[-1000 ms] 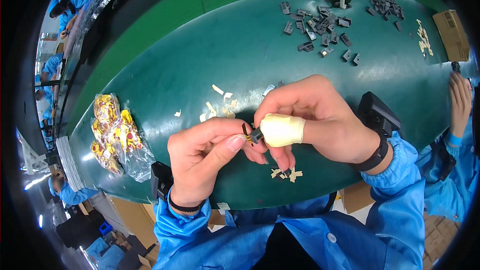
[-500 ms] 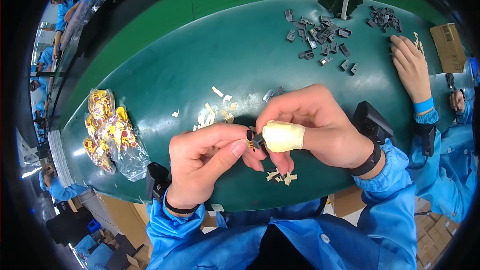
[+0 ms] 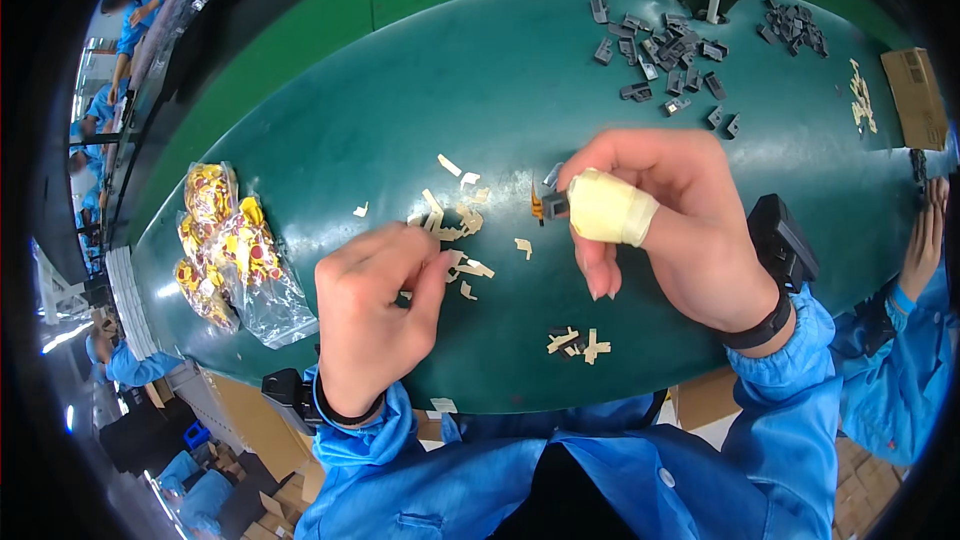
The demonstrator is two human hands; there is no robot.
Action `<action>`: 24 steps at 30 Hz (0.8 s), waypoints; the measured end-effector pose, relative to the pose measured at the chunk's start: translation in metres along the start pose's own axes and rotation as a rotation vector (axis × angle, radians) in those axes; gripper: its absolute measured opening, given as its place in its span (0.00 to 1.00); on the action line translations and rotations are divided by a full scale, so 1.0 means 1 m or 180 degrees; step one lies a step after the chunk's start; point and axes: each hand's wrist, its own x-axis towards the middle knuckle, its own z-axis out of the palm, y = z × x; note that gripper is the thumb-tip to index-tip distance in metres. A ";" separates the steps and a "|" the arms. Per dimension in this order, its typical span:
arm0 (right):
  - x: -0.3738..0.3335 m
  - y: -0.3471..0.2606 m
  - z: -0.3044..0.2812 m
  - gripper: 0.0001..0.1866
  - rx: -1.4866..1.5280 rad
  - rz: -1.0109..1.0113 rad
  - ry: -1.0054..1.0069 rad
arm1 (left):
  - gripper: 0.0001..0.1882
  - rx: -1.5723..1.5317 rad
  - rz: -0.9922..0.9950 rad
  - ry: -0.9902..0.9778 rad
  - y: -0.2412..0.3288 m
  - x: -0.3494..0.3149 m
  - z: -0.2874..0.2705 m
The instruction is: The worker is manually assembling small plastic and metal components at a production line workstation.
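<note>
My right hand (image 3: 670, 230) pinches a small dark grey plastic part (image 3: 554, 205) with an orange and black piece sticking out of its left side. Pale yellow tape (image 3: 612, 208) is wrapped round that hand's thumb. To the left, my left hand (image 3: 380, 310) is at the scattered cream tape strips (image 3: 480, 268), fingers curled and thumb near the forefinger. Whatever its fingertips may hold is hidden. Below my right hand lies a little group of dark parts with cream strips (image 3: 578, 343) on them. Another grey part (image 3: 552, 176) shows partly behind my right fingers.
A pile of dark grey parts (image 3: 670, 50) lies at the back of the green table (image 3: 330, 130), with a second pile (image 3: 793, 28) farther right. Plastic bags of yellow and red pieces (image 3: 235, 250) lie at left. A cardboard box (image 3: 915, 100) and a co-worker's hand (image 3: 925, 240) are at right.
My left hand has left the grey part and moved left to the cream strips. My right hand has shifted right and slightly up with the part. The co-worker's hand has drawn back from the table.
</note>
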 end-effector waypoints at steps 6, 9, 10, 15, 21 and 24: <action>-0.002 0.002 0.006 0.06 0.0104 0.0221 -0.0304 | 0.10 -0.0982 0.0471 0.0091 0.004 -0.002 -0.014; -0.002 0.006 0.009 0.06 0.0284 0.0239 -0.0670 | 0.06 -0.2425 -0.0425 -0.0316 0.008 -0.008 -0.011; -0.002 0.007 0.010 0.06 0.0378 0.0243 -0.0831 | 0.06 -0.2450 -0.0425 -0.0305 0.007 -0.008 -0.008; -0.001 0.008 0.009 0.07 0.0188 0.0293 -0.0843 | 0.05 -0.3494 -0.0975 -0.1097 0.007 -0.003 0.001; 0.000 0.008 0.007 0.09 0.0131 0.0419 -0.0763 | 0.06 -0.3515 -0.1027 -0.1219 0.007 -0.003 0.002; 0.000 0.008 0.009 0.09 0.0102 0.0433 -0.0739 | 0.06 -0.3336 -0.0953 -0.1106 0.008 -0.005 0.004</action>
